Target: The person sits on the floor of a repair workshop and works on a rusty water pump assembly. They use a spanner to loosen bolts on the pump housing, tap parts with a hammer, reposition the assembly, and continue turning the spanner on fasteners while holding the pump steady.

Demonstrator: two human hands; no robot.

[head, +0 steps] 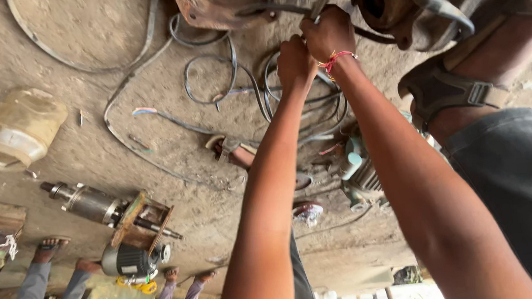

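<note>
Your left hand (294,63) and your right hand (329,32) reach out side by side, touching each other, at the top middle of the view, and both sets of fingers are clenched around a thin dark metal tool (320,5) whose shaft runs up from your fists into the rusty machine housing (225,5) at the top edge. A red thread bracelet (334,59) circles your right wrist. Just right of your hands sits a second rusted casting (387,3) with a black hose (446,9) looping over it. Below your fists, loose black cables (223,77) coil across the dusty concrete floor (52,33), and a wire with coloured ends (146,111) lies among them. Well apart to the left, a grimy plastic jar (15,129) lies on its side. Lower left, a motor rotor shaft (89,202) rests partly in a small wooden frame (143,220), with a grey motor (127,260) just beside it. Other people's sandalled feet (51,247) show near the bottom left corner. A strapped sandal (446,90) on a foot appears at the right, beside dark trousers (518,182).
</note>
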